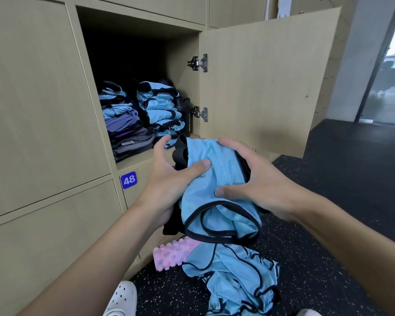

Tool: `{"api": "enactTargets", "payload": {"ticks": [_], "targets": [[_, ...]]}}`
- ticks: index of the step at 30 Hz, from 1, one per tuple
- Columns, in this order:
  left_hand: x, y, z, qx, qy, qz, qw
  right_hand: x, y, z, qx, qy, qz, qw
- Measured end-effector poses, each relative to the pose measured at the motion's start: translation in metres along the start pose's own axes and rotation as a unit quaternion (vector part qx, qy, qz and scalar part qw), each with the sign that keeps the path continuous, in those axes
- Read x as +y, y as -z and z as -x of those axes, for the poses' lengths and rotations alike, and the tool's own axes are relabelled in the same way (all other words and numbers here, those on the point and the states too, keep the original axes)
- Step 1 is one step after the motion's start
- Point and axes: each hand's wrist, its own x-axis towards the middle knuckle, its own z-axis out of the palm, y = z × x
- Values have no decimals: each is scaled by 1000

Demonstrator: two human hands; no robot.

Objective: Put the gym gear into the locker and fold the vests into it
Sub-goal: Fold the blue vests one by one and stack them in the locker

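The blue vest (221,174) is half-folded and held between the two hands, just in front of the open locker (137,161). It looks thin, light and slick, a mesh cloth with no stiffness, so a fold will likely slide open unless pinned flat. The black-bound edges seem the surest place to take hold; one bound loop droops below the right hand.

The left hand (167,179) grips the vest with its thumb pressed on the blue face and its fingers curled behind. The right hand (253,179) clasps the other side, thumb in front, fingers over the top.

Beyond the fingertips sit folded stacks (162,110) and a black bottle (184,115). Below the wrists lie loose vests (237,277) and a pink roller (171,254).

The locker's back is dark — what lies there cannot be told. Whether the black cloth under the left palm belongs to the vest is also unclear.
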Motion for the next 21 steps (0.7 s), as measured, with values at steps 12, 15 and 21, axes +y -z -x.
{"api": "enactTargets", "payload": {"ticks": [12,15,21], "targets": [[6,21,4,-226,-149,-369,889,1,6,-2,10,-57,-129,990],[7,19,7,-187,-162,-337,909,1,6,-2,-6,-79,-155,985],[4,16,8,-132,-188,-279,932,0,8,-2,6,-47,-162,986]]}}
